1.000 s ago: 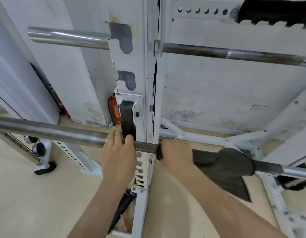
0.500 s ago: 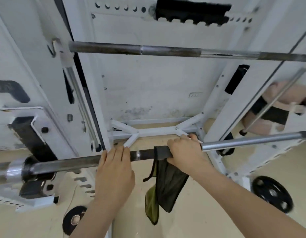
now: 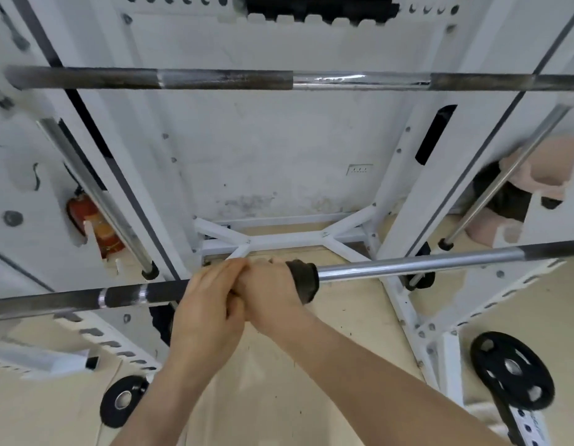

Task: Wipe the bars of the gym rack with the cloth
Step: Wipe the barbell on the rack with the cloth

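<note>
We're looking down at the lower bar (image 3: 408,263), which runs across the rack (image 3: 395,201) from left to right and climbs a little toward the right. Both hands are on it, side by side and touching. The right hand (image 3: 269,291) is clamped round the cloth (image 3: 303,280), and the cloth is wrapped round the bar. We see only a dark, bunched cuff of it poking out past the right edge of that hand, right where the bright chrome stretch of the bar begins. The left hand (image 3: 208,304) sits just beside it with its fingers curled over the top of the bare bar and its knuckles pressed against the right hand. To the left of that hand the bar is dark, with a couple of shiny rings on it. Higher up, we've got the upper bar (image 3: 215,79) lying level across the frame, dull and mottled along most of its length, with one gleaming section right of centre. Down on the pale floor (image 3: 279,381), a large black weight plate (image 3: 512,368) stands by the rack's right foot and a smaller plate (image 3: 123,399) lies at lower left. A red fire extinguisher (image 3: 92,220) peeks through behind the left upright.
</note>
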A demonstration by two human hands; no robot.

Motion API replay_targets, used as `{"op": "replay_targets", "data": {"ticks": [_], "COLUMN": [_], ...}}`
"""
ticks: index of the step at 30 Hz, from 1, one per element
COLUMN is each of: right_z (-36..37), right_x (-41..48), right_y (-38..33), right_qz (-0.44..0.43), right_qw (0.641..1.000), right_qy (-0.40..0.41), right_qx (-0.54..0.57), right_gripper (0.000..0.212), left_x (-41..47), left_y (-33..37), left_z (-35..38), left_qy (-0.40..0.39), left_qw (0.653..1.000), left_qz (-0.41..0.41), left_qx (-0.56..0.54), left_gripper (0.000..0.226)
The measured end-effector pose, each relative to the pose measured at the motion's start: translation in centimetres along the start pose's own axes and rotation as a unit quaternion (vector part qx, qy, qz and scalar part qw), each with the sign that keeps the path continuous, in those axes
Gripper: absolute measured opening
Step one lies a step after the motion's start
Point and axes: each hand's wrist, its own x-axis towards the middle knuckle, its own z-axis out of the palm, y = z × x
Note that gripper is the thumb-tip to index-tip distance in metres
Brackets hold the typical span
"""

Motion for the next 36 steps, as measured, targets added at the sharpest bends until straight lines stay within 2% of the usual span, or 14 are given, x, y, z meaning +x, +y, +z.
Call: {"op": "replay_targets", "data": {"ticks": [2, 5, 7, 10, 12, 15, 18, 21, 24, 26, 27, 32, 36], "right_z": [0.4, 0.6, 0.7, 0.7, 0.4, 0.0, -0.2, -0.2, -0.1, -0.2, -0.4, -1.5, -0.8], "right_x": [-2.0, -6.1, -9.3, -13.5, -14.7, -14.9, -13.4, -10.4, -7.0, -4.9, -4.1, -2.8, -6.5], "right_y": [5.1, 14.0, 19.9, 26.5, 28.6, 28.9, 26.9, 22.3, 16.1, 13.8, 13.3, 14.2, 20.6], "right_qz": [0.028, 0.099, 0.144, 0.203, 0.217, 0.217, 0.183, 0.121, 0.053, 0.037, 0.025, -0.041, 0.027], "right_qw": [1.000, 0.995, 0.989, 0.978, 0.975, 0.976, 0.982, 0.992, 0.998, 0.997, 0.996, 0.972, 0.990], "right_qy": [-0.005, 0.017, 0.029, 0.020, 0.022, -0.012, -0.035, -0.018, -0.035, -0.066, -0.084, -0.204, -0.134], "right_qx": [0.005, 0.011, -0.015, -0.039, -0.032, -0.018, -0.001, 0.011, 0.021, 0.014, 0.015, 0.112, 0.034], "right_gripper": [0.013, 0.015, 0.020, 0.034, 0.046, 0.059, 0.063, 0.044, 0.024, 0.013, 0.015, 0.028, 0.026], "left_x": [0.1, 0.8, 1.7, 3.3, 4.2, 5.0, 4.9, 3.9, 3.2, 3.0, 2.9, 3.1, 2.8], "left_y": [3.0, 8.6, 13.1, 19.4, 21.9, 22.2, 19.0, 12.6, 6.9, 5.1, 4.7, 4.9, 9.0], "left_z": [3.4, 9.3, 13.7, 19.1, 20.2, 19.2, 16.1, 11.7, 8.1, 6.9, 6.7, 6.5, 10.0], "left_qy": [-0.046, -0.103, -0.111, -0.135, -0.147, -0.163, -0.141, -0.113, -0.040, -0.046, -0.062, -0.103, -0.105], "left_qw": [0.997, 0.973, 0.959, 0.943, 0.934, 0.919, 0.923, 0.930, 0.922, 0.915, 0.914, 0.924, 0.926], "left_qz": [0.040, 0.141, 0.190, 0.201, 0.182, 0.175, 0.140, 0.080, 0.073, 0.067, 0.061, 0.051, 0.142], "left_qx": [0.052, 0.152, 0.180, 0.227, 0.270, 0.314, 0.330, 0.342, 0.378, 0.394, 0.397, 0.364, 0.333], "left_gripper": [0.065, 0.073, 0.075, 0.074, 0.056, 0.027, 0.022, 0.023, 0.027, 0.027, 0.025, 0.019, 0.035]}}
